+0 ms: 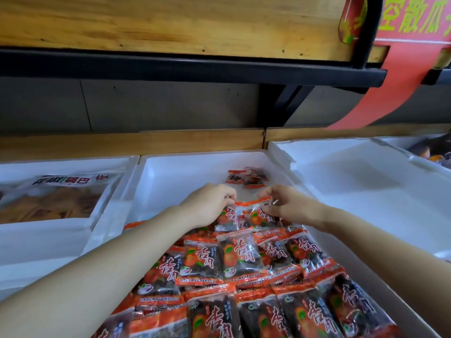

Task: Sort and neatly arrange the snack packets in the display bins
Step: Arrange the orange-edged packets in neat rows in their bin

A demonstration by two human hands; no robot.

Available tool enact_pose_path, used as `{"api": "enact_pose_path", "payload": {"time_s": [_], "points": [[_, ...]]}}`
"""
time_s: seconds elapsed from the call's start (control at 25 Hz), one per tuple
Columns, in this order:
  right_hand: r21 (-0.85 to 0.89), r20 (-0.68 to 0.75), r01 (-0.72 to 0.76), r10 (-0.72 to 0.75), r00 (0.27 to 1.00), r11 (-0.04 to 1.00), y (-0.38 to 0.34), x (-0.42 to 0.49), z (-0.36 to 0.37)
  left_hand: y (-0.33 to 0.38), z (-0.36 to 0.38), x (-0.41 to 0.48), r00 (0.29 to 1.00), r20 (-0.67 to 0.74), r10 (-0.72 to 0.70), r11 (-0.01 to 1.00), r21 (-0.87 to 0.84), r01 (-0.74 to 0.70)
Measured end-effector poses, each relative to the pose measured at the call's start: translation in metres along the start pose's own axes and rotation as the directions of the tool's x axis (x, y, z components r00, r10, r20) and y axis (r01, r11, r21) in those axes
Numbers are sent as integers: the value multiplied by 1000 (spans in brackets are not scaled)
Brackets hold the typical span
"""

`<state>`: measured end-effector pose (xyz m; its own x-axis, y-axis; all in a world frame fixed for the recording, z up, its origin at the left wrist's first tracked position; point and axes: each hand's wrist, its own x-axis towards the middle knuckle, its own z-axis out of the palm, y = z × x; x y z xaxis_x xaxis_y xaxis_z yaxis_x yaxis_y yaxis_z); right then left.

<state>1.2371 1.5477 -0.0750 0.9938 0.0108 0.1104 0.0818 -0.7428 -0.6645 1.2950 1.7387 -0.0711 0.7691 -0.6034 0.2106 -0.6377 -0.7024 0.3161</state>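
Snack packets (241, 262) in orange and dark wrappers with red lettering fill the near half of the middle bin (195, 164), a white foam box. They lie in overlapping rows from its near edge toward its centre. Two bare forearms reach over them from the near edge. At the far end of the stack two packets lie side by side and touching: the left packet (228, 217) and the right packet (262, 217). The left hand (210, 203) has its fingers curled and pinches the top seal of the left packet. The right hand (285, 203) pinches the top seal of the right packet between thumb and fingertips. Beyond the hands the white floor of the bin shows, and a small cluster of loose packets (246, 178) lies near its far edge, well apart from the stack. The left bin (44, 237) holds a large clear bag (56, 198) of yellow-brown strips with a printed label at its far end. The right bin (366, 179) is also white foam. A wooden shelf (170, 20) with a black rail runs above, and a red banner (400, 76) with yellow-green characters hangs at the upper right
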Motion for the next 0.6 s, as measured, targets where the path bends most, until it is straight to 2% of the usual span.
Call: {"api": "enact_pose_path", "payload": {"time_s": [0.12,0.2,0.32,0.48,0.6], "points": [[-57,-66,41,-45,997,998,0,2,7,-2,5,1,1000,-23,-5,1000,-17,4],[-162,-109,89,-108,988,983,0,0,10,-3,6,1,999,-37,-6,1000,-30,5],[-331,-69,203,-238,969,921,1,-5,14,-1,7,1,1000,-20,23,1000,-17,-23],[-341,34,307,-314,949,889,-3,-12,14,-2,4,1,996,2,88,996,21,-88],[-298,-54,300,-329,943,906,-6,0,2,-4,-2,11,997,-21,78,996,45,-77]]}}
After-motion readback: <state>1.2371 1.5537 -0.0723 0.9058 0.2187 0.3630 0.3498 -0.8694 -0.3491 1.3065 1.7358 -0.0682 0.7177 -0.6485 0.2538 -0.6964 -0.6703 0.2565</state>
